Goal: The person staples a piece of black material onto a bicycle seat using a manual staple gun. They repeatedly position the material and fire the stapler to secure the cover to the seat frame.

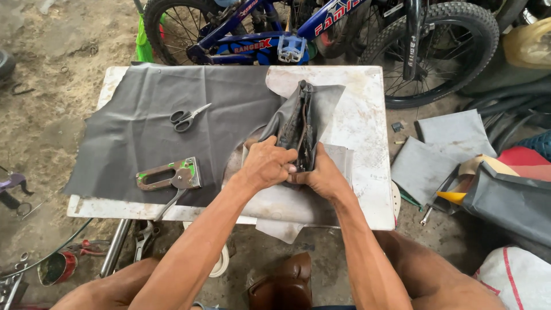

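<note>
A black bicycle saddle point(301, 129) lies underside up on the white table point(367, 143), wrapped in a loose piece of grey covering material point(328, 100). My left hand point(265, 163) and my right hand point(321, 175) both grip the saddle's near end and press the grey material over its edge. A large dark grey sheet point(143, 126) covers the table's left half. On it lie black-handled scissors point(188, 117) and a metal staple gun point(170, 175) with green marks, left of my left hand.
A blue bicycle point(258, 40) and a black bicycle wheel point(436, 51) stand behind the table. Grey sheet offcuts point(442, 143), tyres and bags lie on the dirt floor to the right. Pliers point(86, 248) and a tin lie on the floor lower left.
</note>
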